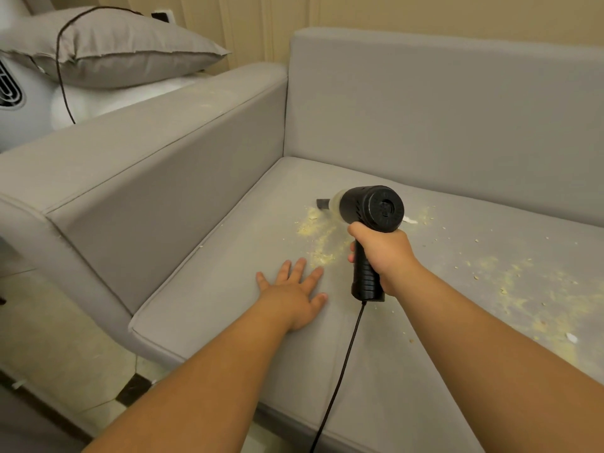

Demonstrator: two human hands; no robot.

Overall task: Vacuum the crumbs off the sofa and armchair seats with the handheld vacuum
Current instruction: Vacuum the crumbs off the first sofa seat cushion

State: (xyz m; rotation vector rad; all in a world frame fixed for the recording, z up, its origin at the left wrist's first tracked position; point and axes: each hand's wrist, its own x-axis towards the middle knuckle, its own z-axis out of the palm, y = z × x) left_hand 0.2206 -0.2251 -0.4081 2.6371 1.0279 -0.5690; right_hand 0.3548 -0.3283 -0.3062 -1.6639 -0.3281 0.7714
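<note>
My right hand grips the handle of a black handheld vacuum. Its dark nozzle points left and touches the grey sofa seat at the far end of a patch of yellow crumbs. My left hand lies flat on the seat with fingers spread, just left of the vacuum handle. A wider spread of crumbs covers the seat to the right. The vacuum's black cord hangs from the handle base toward me.
The sofa's left armrest and backrest enclose the seat corner. A grey pillow with a dark cable over it sits beyond the armrest on a white surface. Tiled floor lies at lower left.
</note>
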